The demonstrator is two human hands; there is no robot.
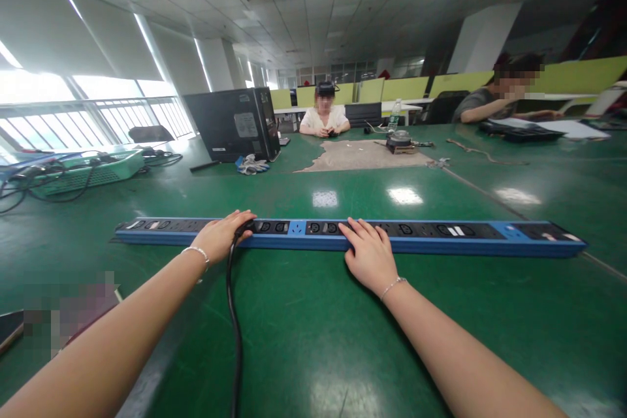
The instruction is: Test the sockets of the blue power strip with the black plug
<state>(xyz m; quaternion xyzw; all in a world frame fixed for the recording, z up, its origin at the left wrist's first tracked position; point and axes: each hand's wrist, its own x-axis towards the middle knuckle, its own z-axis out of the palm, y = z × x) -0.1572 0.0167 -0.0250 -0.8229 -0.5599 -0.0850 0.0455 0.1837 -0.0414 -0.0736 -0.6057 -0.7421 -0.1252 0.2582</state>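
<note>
A long blue and black power strip [274,241] lies crosswise before me, its row of sockets facing up. My left hand [219,235] is closed round the black plug [245,228] of a power cord, down at the sockets left of the strip's middle. Whether the plug sits fully in a socket is hidden by my fingers. From it the black cord [234,320] runs toward me over the green table. My right hand [367,251] rests on the strip right of the middle, fingers stretched over its top and holding nothing loose.
Beyond the strip stand a black computer case [235,124] and gloves [253,164]. At left is a green basket [93,173] with cables. A brown sheet [357,155] carries a round device [400,140]. Two people sit across the green table [304,333]. A pixelated object lies at lower left.
</note>
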